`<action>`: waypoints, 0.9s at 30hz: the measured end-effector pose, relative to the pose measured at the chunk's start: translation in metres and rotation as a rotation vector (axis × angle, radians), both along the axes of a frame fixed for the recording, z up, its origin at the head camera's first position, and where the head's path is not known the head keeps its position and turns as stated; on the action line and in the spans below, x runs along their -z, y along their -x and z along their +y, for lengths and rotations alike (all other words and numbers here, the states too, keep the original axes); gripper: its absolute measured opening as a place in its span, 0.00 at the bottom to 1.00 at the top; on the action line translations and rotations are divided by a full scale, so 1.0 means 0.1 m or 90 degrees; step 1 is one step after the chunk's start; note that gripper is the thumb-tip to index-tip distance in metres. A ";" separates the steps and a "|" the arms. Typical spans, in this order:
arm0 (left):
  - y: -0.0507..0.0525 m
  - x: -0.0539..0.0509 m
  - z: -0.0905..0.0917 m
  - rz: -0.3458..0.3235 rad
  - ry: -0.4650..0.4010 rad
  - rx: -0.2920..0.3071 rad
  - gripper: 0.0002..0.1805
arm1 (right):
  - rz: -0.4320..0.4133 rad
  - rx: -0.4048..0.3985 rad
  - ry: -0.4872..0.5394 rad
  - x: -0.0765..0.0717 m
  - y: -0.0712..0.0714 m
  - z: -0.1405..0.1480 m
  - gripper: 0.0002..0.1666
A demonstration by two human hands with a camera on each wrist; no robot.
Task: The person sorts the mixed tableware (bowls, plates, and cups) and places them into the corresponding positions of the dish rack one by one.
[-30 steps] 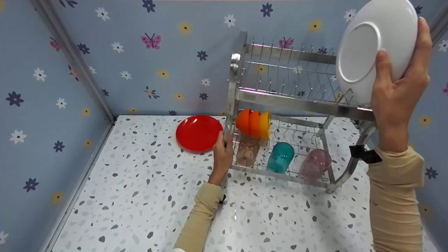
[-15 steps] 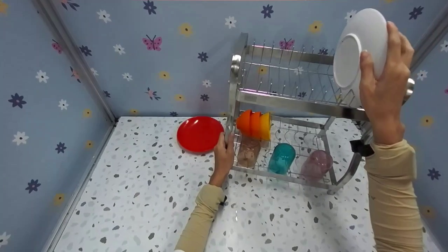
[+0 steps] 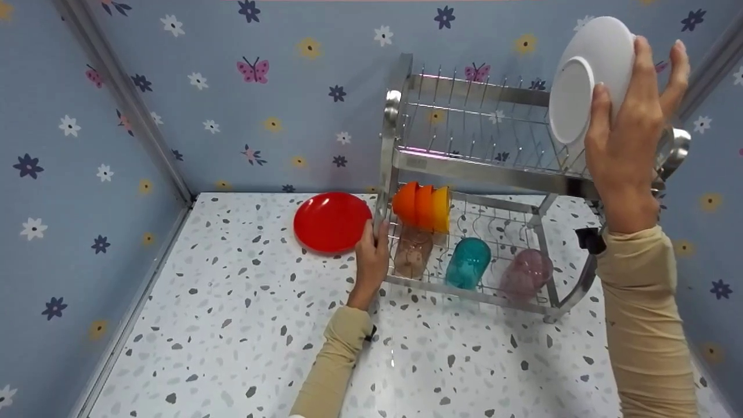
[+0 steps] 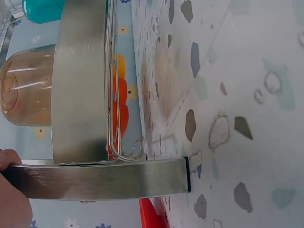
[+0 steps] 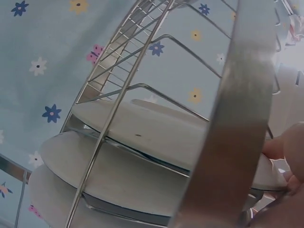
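At the right end of the metal dish rack's [image 3: 482, 173] upper tier, a white plate [image 3: 606, 61] stands on edge, its underside toward me. My right hand [image 3: 627, 145] pinches its rim, thumb on the underside, one finger raised away. Several plates lean among the wires in the right wrist view, the nearest plate [image 5: 156, 130] reaching the fingers of my right hand [image 5: 292, 171]. My left hand [image 3: 371, 255] grips the rack's left side post; in the left wrist view part of that hand [image 4: 14, 199] wraps the metal bar [image 4: 104, 180].
Left of the rack a red plate [image 3: 332, 223] lies on the speckled counter [image 3: 244, 348]. Nested orange and yellow bowls [image 3: 421, 206] rest sideways on the lower tier, beside a brownish glass [image 3: 412, 258], a teal glass [image 3: 468, 264] and a pink glass [image 3: 525, 273]. Flowered walls enclose the counter.
My right hand has moved left and slightly down with the white plate, which now stands more edge-on. One finger has lifted off it. My left hand stays on the post.
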State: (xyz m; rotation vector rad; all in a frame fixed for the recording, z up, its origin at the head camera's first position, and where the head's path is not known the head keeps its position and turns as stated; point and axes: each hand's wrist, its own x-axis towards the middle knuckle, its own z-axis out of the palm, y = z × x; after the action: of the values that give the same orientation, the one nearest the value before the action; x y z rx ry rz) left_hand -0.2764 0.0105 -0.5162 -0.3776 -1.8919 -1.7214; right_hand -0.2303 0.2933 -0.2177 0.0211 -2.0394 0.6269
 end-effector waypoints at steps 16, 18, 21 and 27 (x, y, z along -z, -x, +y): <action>-0.02 0.00 -0.02 -0.007 -0.016 0.013 0.10 | -0.012 0.107 -0.105 0.02 0.09 0.00 0.34; -0.04 -0.02 -0.04 -0.026 -0.020 0.037 0.10 | -0.024 0.115 -0.099 0.01 0.09 0.00 0.34; -0.06 -0.03 -0.07 -0.049 -0.030 0.070 0.09 | -0.027 0.119 -0.087 0.00 0.09 -0.01 0.34; -0.08 -0.05 -0.08 -0.055 -0.022 0.062 0.08 | -0.022 0.129 -0.078 0.00 0.10 -0.04 0.33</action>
State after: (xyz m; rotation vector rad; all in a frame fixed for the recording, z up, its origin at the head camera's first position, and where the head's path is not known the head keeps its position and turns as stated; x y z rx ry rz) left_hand -0.2689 0.0021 -0.5113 -0.3931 -1.9311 -1.8582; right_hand -0.2406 0.2895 -0.2181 -0.1240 -2.0793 0.3771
